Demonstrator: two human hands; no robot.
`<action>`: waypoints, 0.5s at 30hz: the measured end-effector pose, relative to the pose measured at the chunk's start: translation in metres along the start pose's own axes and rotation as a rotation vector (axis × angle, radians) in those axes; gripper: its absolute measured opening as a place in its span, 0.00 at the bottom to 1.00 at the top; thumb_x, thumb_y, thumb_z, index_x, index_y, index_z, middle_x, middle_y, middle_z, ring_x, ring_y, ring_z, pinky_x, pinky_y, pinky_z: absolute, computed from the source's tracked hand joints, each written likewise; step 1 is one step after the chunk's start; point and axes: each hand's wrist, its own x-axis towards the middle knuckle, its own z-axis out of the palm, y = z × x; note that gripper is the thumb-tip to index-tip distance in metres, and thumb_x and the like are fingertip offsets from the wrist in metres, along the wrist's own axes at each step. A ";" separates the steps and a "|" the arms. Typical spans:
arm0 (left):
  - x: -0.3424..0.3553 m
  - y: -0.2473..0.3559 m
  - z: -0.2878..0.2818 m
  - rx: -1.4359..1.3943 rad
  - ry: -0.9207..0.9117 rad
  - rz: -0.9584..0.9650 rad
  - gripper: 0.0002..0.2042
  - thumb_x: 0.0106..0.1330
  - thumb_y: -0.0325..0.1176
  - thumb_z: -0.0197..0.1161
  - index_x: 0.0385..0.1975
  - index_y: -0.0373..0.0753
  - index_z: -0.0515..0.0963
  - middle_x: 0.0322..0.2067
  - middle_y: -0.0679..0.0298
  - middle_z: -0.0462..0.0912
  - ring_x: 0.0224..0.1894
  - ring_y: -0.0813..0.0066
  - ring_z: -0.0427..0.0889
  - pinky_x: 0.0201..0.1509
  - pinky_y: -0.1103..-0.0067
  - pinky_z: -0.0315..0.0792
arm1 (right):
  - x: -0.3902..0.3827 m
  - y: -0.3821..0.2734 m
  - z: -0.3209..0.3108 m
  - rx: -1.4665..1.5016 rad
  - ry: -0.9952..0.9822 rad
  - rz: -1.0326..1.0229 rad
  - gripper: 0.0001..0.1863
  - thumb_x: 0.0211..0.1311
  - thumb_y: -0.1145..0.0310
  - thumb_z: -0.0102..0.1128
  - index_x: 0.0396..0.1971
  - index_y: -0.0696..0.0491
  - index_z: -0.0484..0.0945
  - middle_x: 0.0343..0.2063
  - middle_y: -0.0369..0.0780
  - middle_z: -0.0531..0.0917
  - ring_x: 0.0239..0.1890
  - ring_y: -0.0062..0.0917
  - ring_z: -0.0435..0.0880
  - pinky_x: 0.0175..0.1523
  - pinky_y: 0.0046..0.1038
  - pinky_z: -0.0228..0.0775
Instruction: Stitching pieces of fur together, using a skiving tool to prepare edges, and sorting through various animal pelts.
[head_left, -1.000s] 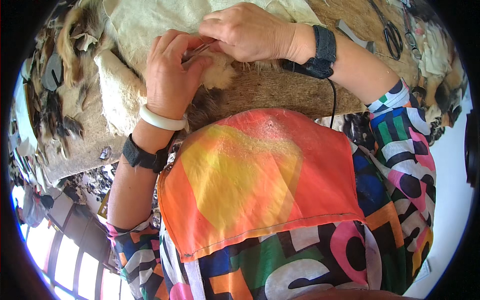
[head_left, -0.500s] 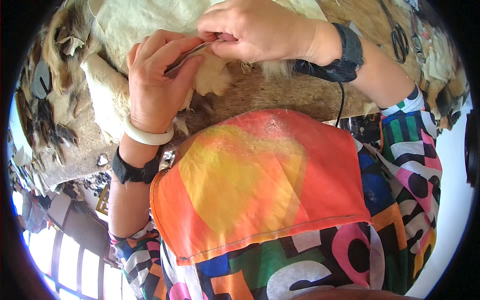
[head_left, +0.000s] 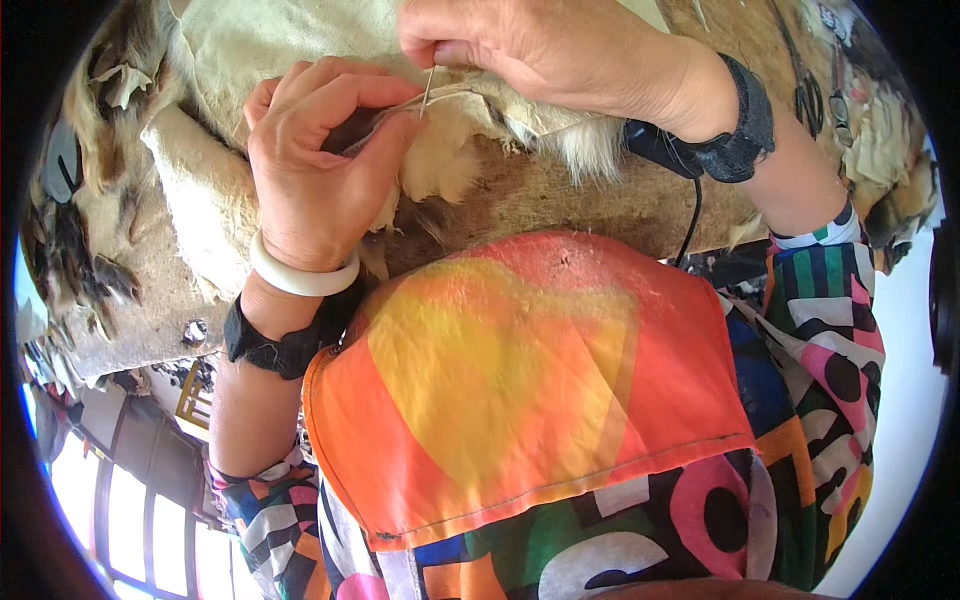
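Note:
My left hand [head_left: 315, 170], wearing a white bangle, pinches the folded edge of a pale hide [head_left: 285, 55] with cream fur [head_left: 440, 160] along it. My right hand [head_left: 530, 50] is above and right of it, fingers closed on a thin needle [head_left: 428, 90] that stands nearly upright at the hide's edge, by my left thumb. Whether thread runs from the needle is too small to tell. The work lies over a worn brown board [head_left: 575, 205].
Fur scraps [head_left: 95, 250] and a grey flat piece [head_left: 62, 160] lie at the left. Dark-handled scissors [head_left: 808, 100] and pale scraps [head_left: 875, 150] are at the right. A black cord [head_left: 690, 225] hangs from my right wrist. An orange-yellow apron [head_left: 520, 370] covers my front.
My right hand has moved right and lifted off the hide's edge, and the needle now shows upright beneath its fingers. My left hand has shifted a little leftward, still pinching the hide.

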 end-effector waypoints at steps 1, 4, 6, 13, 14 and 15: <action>0.000 0.000 0.000 0.004 -0.004 0.006 0.06 0.47 0.28 0.71 0.25 0.42 0.83 0.31 0.71 0.85 0.37 0.74 0.80 0.51 0.76 0.61 | -0.001 0.001 0.000 0.009 0.003 0.043 0.04 0.53 0.83 0.56 0.27 0.58 0.72 0.25 0.42 0.76 0.27 0.34 0.78 0.33 0.33 0.72; 0.000 -0.002 0.000 0.006 -0.010 0.001 0.06 0.47 0.29 0.72 0.25 0.43 0.83 0.32 0.71 0.85 0.38 0.74 0.80 0.52 0.76 0.61 | -0.003 0.001 -0.002 0.034 -0.013 0.084 0.04 0.53 0.83 0.56 0.27 0.58 0.72 0.26 0.43 0.76 0.28 0.36 0.78 0.34 0.32 0.72; 0.000 -0.003 -0.001 0.002 -0.005 0.020 0.06 0.47 0.29 0.72 0.25 0.43 0.83 0.32 0.71 0.85 0.38 0.74 0.80 0.53 0.75 0.61 | -0.001 0.002 -0.003 0.045 -0.020 0.093 0.04 0.52 0.83 0.56 0.27 0.58 0.72 0.26 0.43 0.76 0.28 0.36 0.78 0.34 0.33 0.71; 0.000 -0.004 -0.002 -0.002 -0.008 0.023 0.06 0.47 0.29 0.72 0.26 0.43 0.84 0.32 0.70 0.85 0.38 0.73 0.80 0.53 0.75 0.61 | 0.004 -0.002 -0.005 0.089 -0.067 0.196 0.05 0.52 0.83 0.56 0.25 0.59 0.71 0.25 0.42 0.76 0.27 0.33 0.76 0.33 0.32 0.70; -0.001 -0.005 -0.002 -0.009 -0.013 0.019 0.06 0.47 0.29 0.72 0.26 0.43 0.84 0.31 0.70 0.85 0.39 0.73 0.81 0.54 0.75 0.61 | 0.005 -0.004 -0.006 0.088 -0.068 0.199 0.05 0.52 0.83 0.56 0.25 0.59 0.71 0.25 0.42 0.76 0.27 0.33 0.76 0.33 0.32 0.70; -0.001 -0.004 -0.002 -0.013 -0.016 0.014 0.06 0.47 0.29 0.72 0.26 0.43 0.84 0.31 0.70 0.85 0.39 0.73 0.81 0.54 0.75 0.61 | 0.005 -0.005 -0.007 0.078 -0.073 0.200 0.05 0.53 0.83 0.57 0.25 0.59 0.70 0.25 0.42 0.75 0.27 0.32 0.76 0.33 0.31 0.70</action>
